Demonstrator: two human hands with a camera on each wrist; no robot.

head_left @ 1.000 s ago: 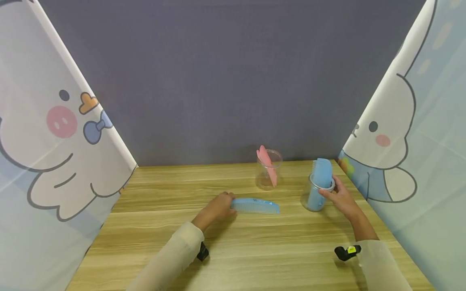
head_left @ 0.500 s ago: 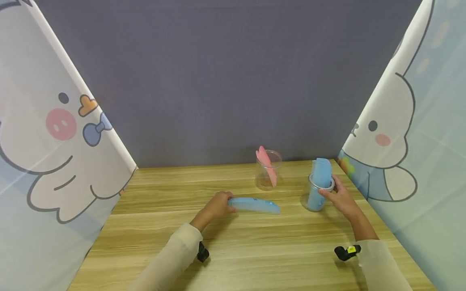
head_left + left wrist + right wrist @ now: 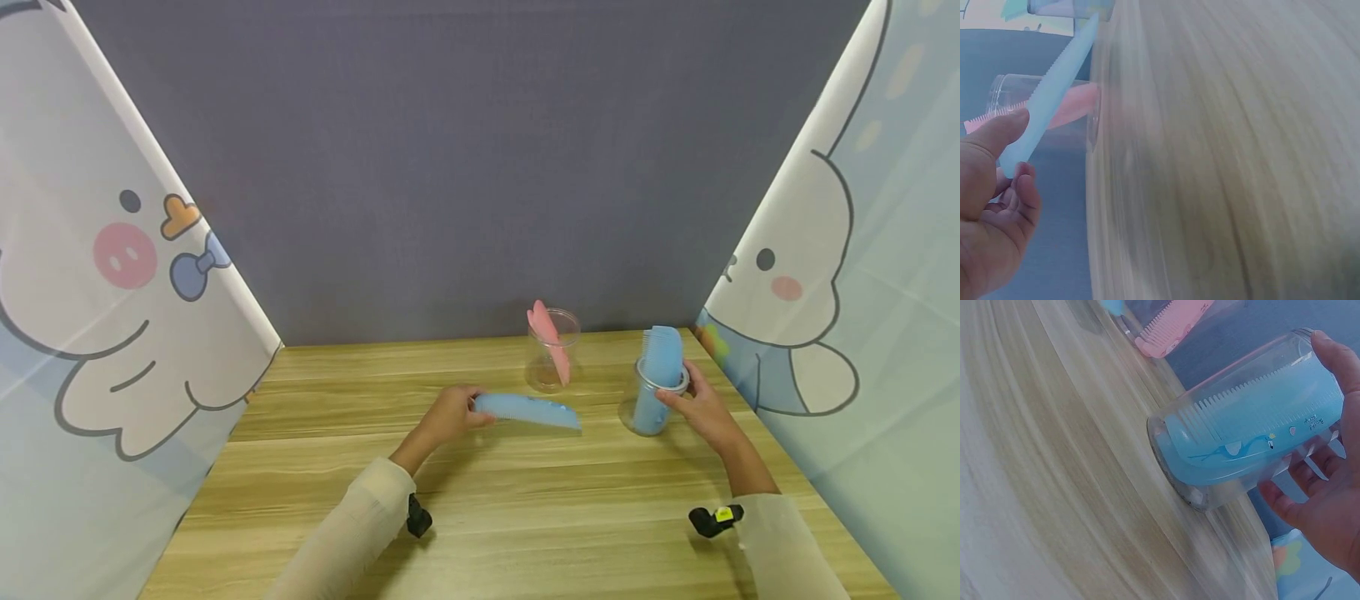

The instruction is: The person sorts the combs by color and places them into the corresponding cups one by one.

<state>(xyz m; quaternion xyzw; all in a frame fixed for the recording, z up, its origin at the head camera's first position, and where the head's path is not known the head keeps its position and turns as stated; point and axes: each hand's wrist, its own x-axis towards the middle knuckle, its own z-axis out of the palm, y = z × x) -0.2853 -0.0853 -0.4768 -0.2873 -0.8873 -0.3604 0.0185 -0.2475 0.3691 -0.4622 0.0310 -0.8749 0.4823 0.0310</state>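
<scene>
My left hand (image 3: 447, 414) pinches one end of a light-blue comb (image 3: 528, 409) between thumb and fingers. The comb points right, close over the table. In the left wrist view, its toothed edge (image 3: 1054, 65) faces the upper left. At the right, my right hand (image 3: 707, 417) holds a clear plastic cup (image 3: 630, 410) near its rim. The cup stands upright on the table. Inside it is blue comb material (image 3: 663, 357) that sticks up past the rim; a toothed edge and small printed figures show through the wall (image 3: 1260, 434).
Behind, between the hands, another clear cup (image 3: 537, 373) stands with a pink comb (image 3: 545, 325) leaning in it. A dark grey panel (image 3: 480, 183) rises at the table's (image 3: 337, 379) far edge. Cartoon-printed cloths hang at the left (image 3: 67, 333) and right (image 3: 892, 292).
My left hand has lifted the blue comb slightly and moved it a little away from me. The right hand and its cup have stayed put.
</scene>
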